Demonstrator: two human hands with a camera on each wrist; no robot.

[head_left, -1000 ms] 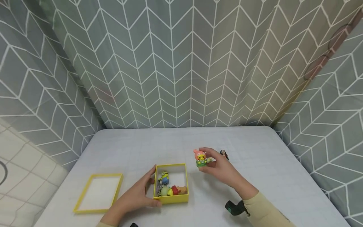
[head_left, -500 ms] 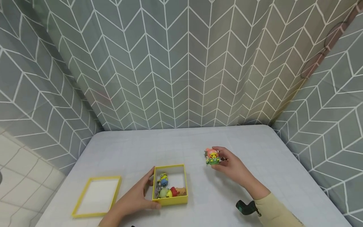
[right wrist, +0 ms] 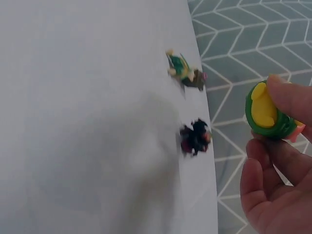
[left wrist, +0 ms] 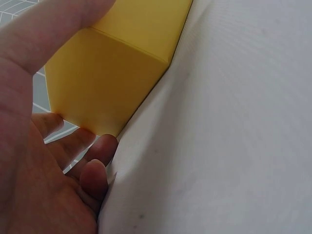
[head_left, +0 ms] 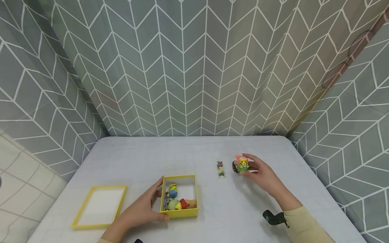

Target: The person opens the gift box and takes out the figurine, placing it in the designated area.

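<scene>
Head view — left hand [head_left: 138, 212] grips square yellow cardboard box [head_left: 179, 213]; right hand [head_left: 263, 173] pinches round plastic figurine [head_left: 241, 163].

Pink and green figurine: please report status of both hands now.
Right hand grips pink and green figurine, off the table. Left hand holds yellow box. Two small figures on table beside it.

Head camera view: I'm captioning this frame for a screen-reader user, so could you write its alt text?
A person's right hand holds a small pink, yellow and green toy figure just above a white table, while the left hand grips an open yellow box of small toys. A tiny figure stands nearby, and the yellow box lid lies at the left.
</scene>
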